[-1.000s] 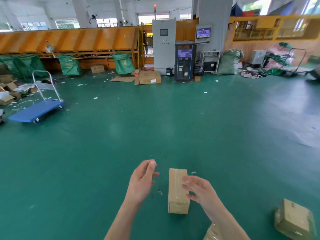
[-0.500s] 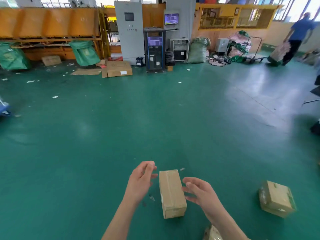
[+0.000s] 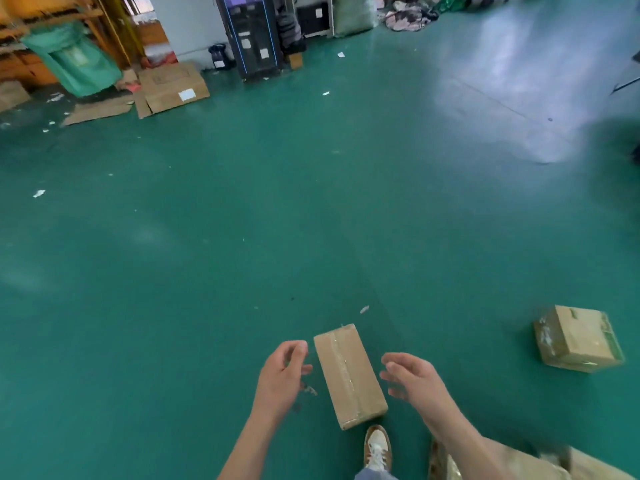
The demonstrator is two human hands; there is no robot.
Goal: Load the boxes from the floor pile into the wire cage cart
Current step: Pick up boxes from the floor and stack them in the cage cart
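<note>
Green floor (image 3: 242, 237) filled nearly the whole view, w/ a pale glare patch far R. At the back edge sat a dark cabinet (image 3: 254, 32), a green bag (image 3: 74, 64) hanging to its L, and a big flat carton (image 3: 171, 86) w/ a white label, lying btwn the two on loose cardboard sheets.

Closer, off to my R and well apart from me, a squarish box (image 3: 578, 341) sat tilted on the floor, tape scuffed on its L face.

The long box (image 3: 349, 375), taped down its length, was straight ahead btwn my two grips, near end angled R. Couldn't tell if it lay on the floor or was clear of it.

L grip (image 3: 282, 374) was just beside the box's L edge, fingers loosely curled, holding nothing, not touching. R grip (image 3: 414, 379) was near the R edge, fingers apart and relaxed, a gap to the cardboard.

My shoe (image 3: 377, 448) was just below the box's near end. A small paper scrap (image 3: 364, 309) lay just beyond its far end.
</note>
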